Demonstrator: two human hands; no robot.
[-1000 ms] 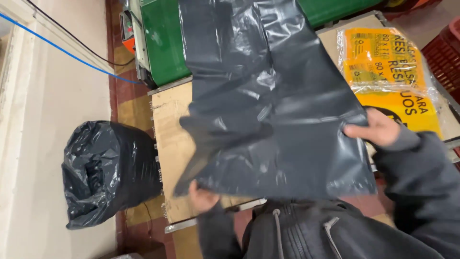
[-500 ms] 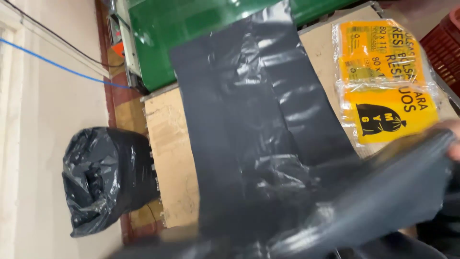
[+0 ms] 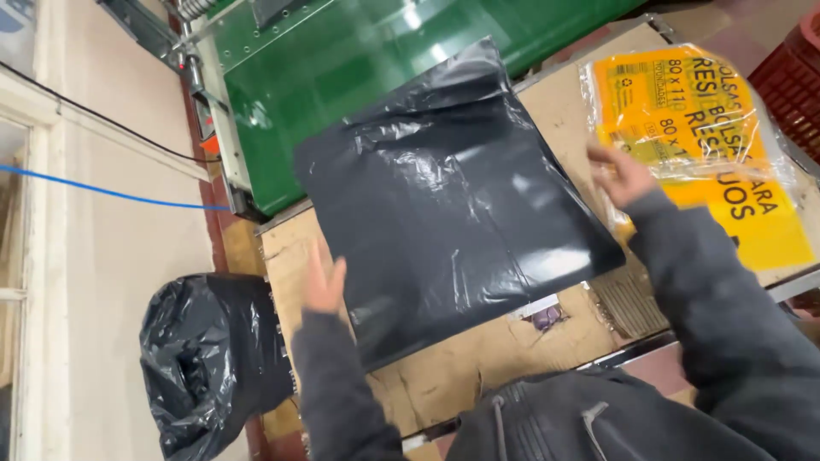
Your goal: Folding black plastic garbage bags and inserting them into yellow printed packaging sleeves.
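While the head camera looked down, these lines held:

Head view, black bag: a flat black plastic bag (image 3: pixel 453 213) lay spread on the cardboard-covered surface (image 3: pixel 478 376), its far corner lapping over the green conveyor belt (image 3: pixel 359 68).
Long axis: it ran on a slant, from the near-left edge by the left hand up toward the far right, with the corners pointing away like a tilted square.
Left hand: the left hand (image 3: pixel 325 282) was open, fingers straight and together, edge-on at the bag's near-left border; touching or just off it could not be told.
Right hand: the right hand (image 3: pixel 622 175) was open with fingers spread, just beside the bag's right corner and over the edge of the yellow pack, gripping nothing.
Package: a clear-wrapped pack of bags with a yellow printed label (image 3: pixel 700 145) lay on the surface to the right, rectangular, slanted, dark lettering on it.
Around: a filled black rubbish sack (image 3: pixel 205 367) stood on the floor to the left of the surface; a red crate (image 3: pixel 790 77) showed at the far right edge; a blue cable (image 3: pixel 111 192) crossed the pale wall on the left.
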